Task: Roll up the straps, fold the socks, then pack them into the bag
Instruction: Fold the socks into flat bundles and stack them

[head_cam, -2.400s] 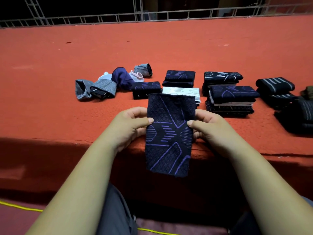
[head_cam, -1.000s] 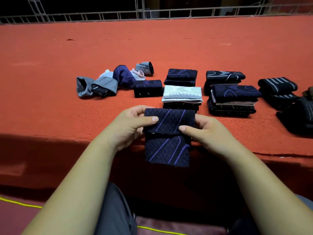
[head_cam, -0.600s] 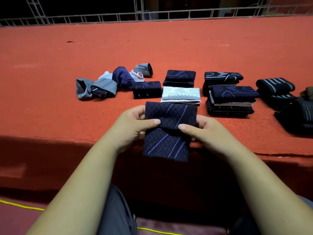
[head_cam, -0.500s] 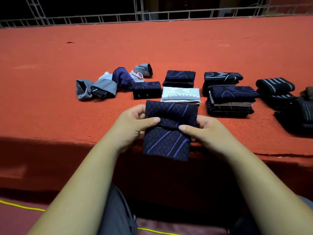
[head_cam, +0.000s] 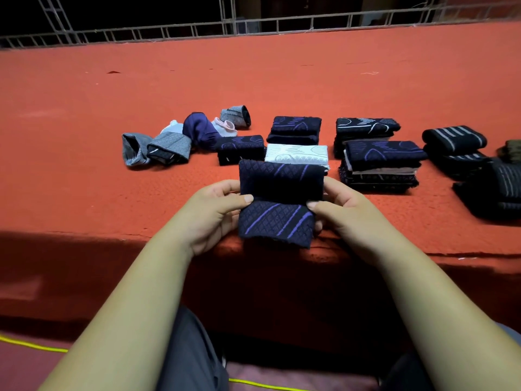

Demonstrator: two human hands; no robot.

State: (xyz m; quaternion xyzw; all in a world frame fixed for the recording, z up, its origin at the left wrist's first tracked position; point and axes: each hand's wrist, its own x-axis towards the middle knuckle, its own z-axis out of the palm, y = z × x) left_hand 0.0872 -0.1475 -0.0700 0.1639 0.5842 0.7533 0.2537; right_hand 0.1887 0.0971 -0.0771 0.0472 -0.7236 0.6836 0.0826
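I hold a dark navy sock (head_cam: pixel 277 221) with purple lines over the front edge of the red carpeted platform (head_cam: pixel 84 193). Its upper part is folded down over the lower part. My left hand (head_cam: pixel 217 213) pinches its left side with the thumb on the fold line. My right hand (head_cam: pixel 341 207) pinches its right side the same way. Behind it lie folded socks: a white one (head_cam: pixel 297 155), a dark one (head_cam: pixel 241 148), a dark one (head_cam: pixel 294 129) further back, and a stack (head_cam: pixel 380 165).
A loose heap of grey, blue and pale socks (head_cam: pixel 183 139) lies at the back left. Dark striped rolled straps (head_cam: pixel 456 145) and more dark items (head_cam: pixel 496 190) sit at the right. A metal railing (head_cam: pixel 253 24) runs along the far edge. No bag shows.
The long sock hung open between my hands. Its upper part has come down over the lower part, and the hanging end is now shorter. Both hands stayed in place.
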